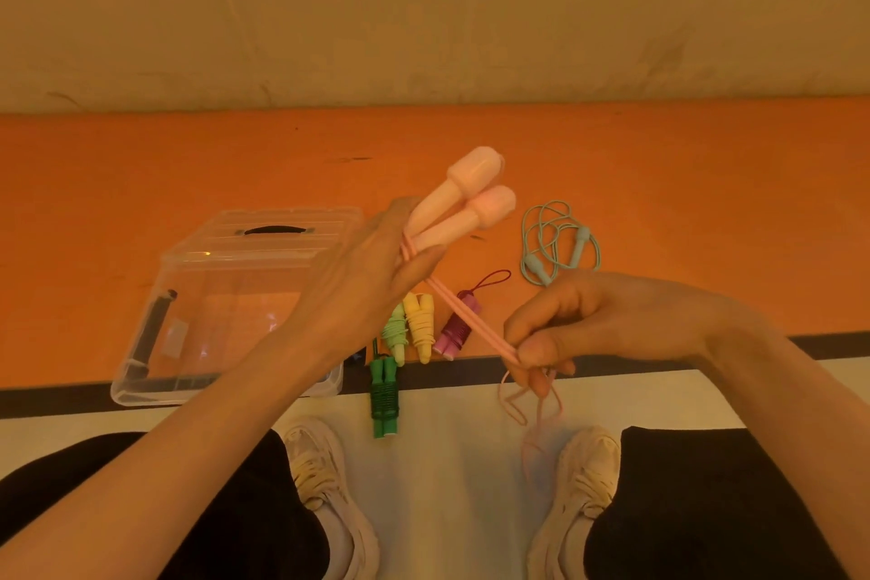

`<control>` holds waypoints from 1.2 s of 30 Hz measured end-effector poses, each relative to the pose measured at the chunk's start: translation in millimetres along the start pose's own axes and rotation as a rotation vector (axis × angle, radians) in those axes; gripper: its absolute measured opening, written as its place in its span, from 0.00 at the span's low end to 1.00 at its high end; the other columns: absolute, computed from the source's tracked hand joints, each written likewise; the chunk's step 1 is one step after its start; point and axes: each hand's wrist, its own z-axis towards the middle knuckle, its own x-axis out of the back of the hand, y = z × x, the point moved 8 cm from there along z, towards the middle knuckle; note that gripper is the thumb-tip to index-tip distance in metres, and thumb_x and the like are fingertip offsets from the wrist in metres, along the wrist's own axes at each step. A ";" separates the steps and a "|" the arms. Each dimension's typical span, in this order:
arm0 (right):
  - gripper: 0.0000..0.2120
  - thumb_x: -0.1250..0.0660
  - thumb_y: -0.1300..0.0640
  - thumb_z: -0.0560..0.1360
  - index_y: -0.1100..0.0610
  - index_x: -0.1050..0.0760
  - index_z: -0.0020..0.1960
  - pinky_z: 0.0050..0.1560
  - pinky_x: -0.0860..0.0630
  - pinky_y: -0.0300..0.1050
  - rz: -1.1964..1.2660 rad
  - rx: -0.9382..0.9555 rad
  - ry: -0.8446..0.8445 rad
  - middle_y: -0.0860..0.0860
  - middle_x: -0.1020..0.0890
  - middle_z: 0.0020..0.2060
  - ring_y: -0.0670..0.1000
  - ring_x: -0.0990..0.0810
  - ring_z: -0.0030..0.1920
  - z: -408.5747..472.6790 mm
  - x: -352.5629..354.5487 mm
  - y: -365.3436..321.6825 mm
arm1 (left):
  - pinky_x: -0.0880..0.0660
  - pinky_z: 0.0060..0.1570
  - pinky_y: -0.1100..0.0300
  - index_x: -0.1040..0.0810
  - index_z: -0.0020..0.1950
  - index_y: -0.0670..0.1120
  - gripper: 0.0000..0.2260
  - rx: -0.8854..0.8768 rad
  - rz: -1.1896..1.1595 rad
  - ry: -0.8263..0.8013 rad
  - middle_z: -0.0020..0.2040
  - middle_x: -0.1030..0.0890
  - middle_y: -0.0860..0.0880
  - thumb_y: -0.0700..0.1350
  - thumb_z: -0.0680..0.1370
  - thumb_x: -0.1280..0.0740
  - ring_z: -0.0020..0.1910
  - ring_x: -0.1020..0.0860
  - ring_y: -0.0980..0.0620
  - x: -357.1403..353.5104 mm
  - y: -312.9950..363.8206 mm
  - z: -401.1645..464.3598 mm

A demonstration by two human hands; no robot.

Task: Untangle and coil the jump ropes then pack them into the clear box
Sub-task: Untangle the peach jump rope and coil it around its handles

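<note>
Hands work above an orange mat: the left hand grips two pale pink plastic jump-rope handles side by side, the right hand pinches their taut pink cord, while the clear plastic box sits open at left, beside four coiled ropes.

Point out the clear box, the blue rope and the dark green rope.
clear box (141, 334): head view, left wall by the handle.
blue rope (580, 245): head view, right handle.
dark green rope (384, 398): head view, wound cord around its handles.
</note>
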 end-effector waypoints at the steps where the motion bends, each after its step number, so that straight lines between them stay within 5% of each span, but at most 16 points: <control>1: 0.08 0.37 0.56 0.78 0.54 0.19 0.46 0.42 0.30 0.43 0.015 0.016 0.003 0.48 0.20 0.37 0.50 0.27 0.38 -0.4 1.0 -1.8 | 0.26 0.44 0.47 0.36 0.70 0.55 0.22 0.000 0.004 -0.017 0.51 0.24 0.53 0.59 0.78 0.42 0.48 0.26 0.49 -0.9 0.0 0.1; 10: 0.13 0.36 0.50 0.78 0.60 0.24 0.45 0.45 0.35 0.57 0.137 0.152 -0.107 0.46 0.23 0.39 0.55 0.33 0.37 7.1 -9.4 -15.8 | 0.27 0.49 0.48 0.33 0.66 0.60 0.18 -0.012 -0.105 -0.144 0.48 0.24 0.57 0.62 0.77 0.41 0.49 0.27 0.53 -2.1 1.3 -2.4; 16: 0.08 0.39 0.57 0.76 0.59 0.24 0.43 0.41 0.33 0.43 0.275 0.193 -0.043 0.48 0.23 0.37 0.45 0.28 0.37 6.3 -0.2 -19.0 | 0.27 0.49 0.44 0.36 0.67 0.62 0.21 -0.007 -0.110 -0.152 0.49 0.23 0.56 0.67 0.76 0.45 0.51 0.27 0.48 -5.0 -5.3 -1.7; 21: 0.11 0.35 0.50 0.77 0.58 0.24 0.42 0.40 0.32 0.37 0.378 0.274 -0.049 0.48 0.23 0.37 0.46 0.29 0.36 4.3 4.2 -22.8 | 0.28 0.50 0.48 0.37 0.70 0.62 0.28 -0.042 -0.089 -0.155 0.52 0.23 0.56 0.72 0.73 0.49 0.51 0.26 0.52 -5.2 3.8 -3.2; 27: 0.10 0.36 0.51 0.77 0.56 0.26 0.41 0.40 0.31 0.37 0.440 0.322 -0.011 0.47 0.23 0.36 0.47 0.31 0.35 -1.5 14.6 -23.9 | 0.27 0.46 0.57 0.38 0.73 0.59 0.31 -0.077 -0.165 -0.218 0.51 0.27 0.62 0.71 0.74 0.49 0.48 0.27 0.63 -6.2 15.0 -7.4; 33: 0.12 0.35 0.51 0.77 0.58 0.29 0.40 0.41 0.30 0.37 0.462 0.344 -0.002 0.48 0.24 0.35 0.47 0.31 0.35 -4.7 16.2 -23.2 | 0.26 0.54 0.48 0.40 0.75 0.60 0.40 -0.087 -0.213 -0.297 0.60 0.25 0.58 0.77 0.67 0.46 0.54 0.25 0.56 -16.7 14.1 -9.9; 36: 0.12 0.35 0.51 0.77 0.58 0.28 0.40 0.41 0.30 0.37 0.462 0.347 -0.002 0.48 0.24 0.35 0.47 0.31 0.35 -6.5 16.1 -24.8 | 0.25 0.50 0.48 0.35 0.72 0.59 0.33 -0.107 -0.272 -0.290 0.55 0.22 0.57 0.73 0.71 0.45 0.50 0.24 0.57 -17.2 18.5 -10.5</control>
